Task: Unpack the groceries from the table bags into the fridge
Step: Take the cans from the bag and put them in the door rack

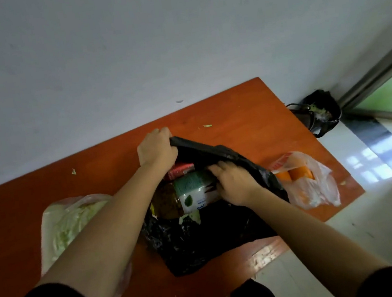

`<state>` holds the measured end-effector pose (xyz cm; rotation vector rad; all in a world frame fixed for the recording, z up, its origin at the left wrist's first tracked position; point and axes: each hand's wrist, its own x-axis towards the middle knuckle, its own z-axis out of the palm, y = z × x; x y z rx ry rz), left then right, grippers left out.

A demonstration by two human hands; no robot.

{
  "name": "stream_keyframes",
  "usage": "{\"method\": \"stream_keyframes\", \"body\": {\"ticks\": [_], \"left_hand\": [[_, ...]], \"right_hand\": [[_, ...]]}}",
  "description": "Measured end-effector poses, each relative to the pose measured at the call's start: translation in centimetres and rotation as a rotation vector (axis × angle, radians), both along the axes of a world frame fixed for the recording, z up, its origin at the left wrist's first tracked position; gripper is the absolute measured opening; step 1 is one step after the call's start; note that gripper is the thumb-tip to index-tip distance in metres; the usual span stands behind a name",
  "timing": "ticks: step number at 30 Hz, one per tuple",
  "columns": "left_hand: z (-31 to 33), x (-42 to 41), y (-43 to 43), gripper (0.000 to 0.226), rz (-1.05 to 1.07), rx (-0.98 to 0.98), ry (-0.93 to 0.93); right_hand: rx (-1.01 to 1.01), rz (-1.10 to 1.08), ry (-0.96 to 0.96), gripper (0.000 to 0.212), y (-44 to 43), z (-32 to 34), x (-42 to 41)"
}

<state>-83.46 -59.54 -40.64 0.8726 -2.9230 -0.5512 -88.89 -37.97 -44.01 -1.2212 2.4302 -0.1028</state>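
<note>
A black plastic bag (209, 241) lies on the orange-brown table (23, 211). My left hand (156, 146) grips the far end of the bag's rim and holds it up. My right hand (234, 183) grips the same rim nearer to me, so the mouth is stretched wide. Inside lie a clear jar (184, 197) with a white and green label and dark contents, and behind it a red package (180, 170). Part of the bag's inside is hidden by my hands.
A cabbage in a clear bag (72, 222) lies left of the black bag. Oranges in a clear bag (303, 179) lie to its right near the table edge. A black-lined bin (317, 112) stands on the floor by the wall. Small leaf scraps dot the table.
</note>
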Motion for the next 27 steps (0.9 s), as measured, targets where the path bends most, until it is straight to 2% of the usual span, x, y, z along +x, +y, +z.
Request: {"method": "stream_keyframes", "body": {"ticks": [3, 7, 10, 14, 16, 18, 20, 22, 24, 27], "left_hand": [[1.7, -0.3, 0.4, 0.024, -0.005, -0.046, 0.034], [2.6, 0.3, 0.3, 0.031, -0.028, -0.149, -0.028], [2.6, 0.8, 1.0, 0.039, -0.037, -0.183, 0.057], [2.4, 1.4, 4.2, 0.029, -0.292, -0.226, 0.262], [1.6, 1.5, 5.6, 0.023, -0.475, -0.204, 0.294], [0.2, 1.0, 5.9, 0.019, -0.543, -0.118, 0.158], [-1.4, 0.0, 5.2, 0.022, -0.440, 0.057, -0.081], [-3.8, -0.9, 3.6, 0.036, -0.294, 0.248, -0.331], [-6.0, -1.2, 2.2, 0.053, -0.244, 0.308, -0.539], [-8.2, -1.5, 1.7, 0.049, -0.255, 0.363, -0.608]], "right_hand": [[-0.057, -0.151, 0.028, 0.059, -0.5, 2.0, -2.9], [-0.016, -0.223, 0.054, 0.032, -0.2, 4.6, -7.6], [-0.079, -0.280, -0.020, 0.015, -0.5, 5.4, -10.1], [-0.148, -0.376, -0.163, 0.013, -0.9, 4.7, -10.9], [-0.216, -0.371, -0.187, 0.024, -0.9, 3.4, -10.5], [-0.182, -0.326, -0.246, 0.034, -0.6, 2.0, -9.3], [-0.043, -0.252, -0.337, 0.039, 0.2, -0.1, -8.0], [0.051, -0.231, -0.409, 0.048, 1.2, -2.1, -6.6], [0.053, -0.307, -0.487, 0.056, 2.0, -3.3, -5.6], [0.037, -0.395, -0.604, 0.061, 2.1, -3.5, -5.0]]}}
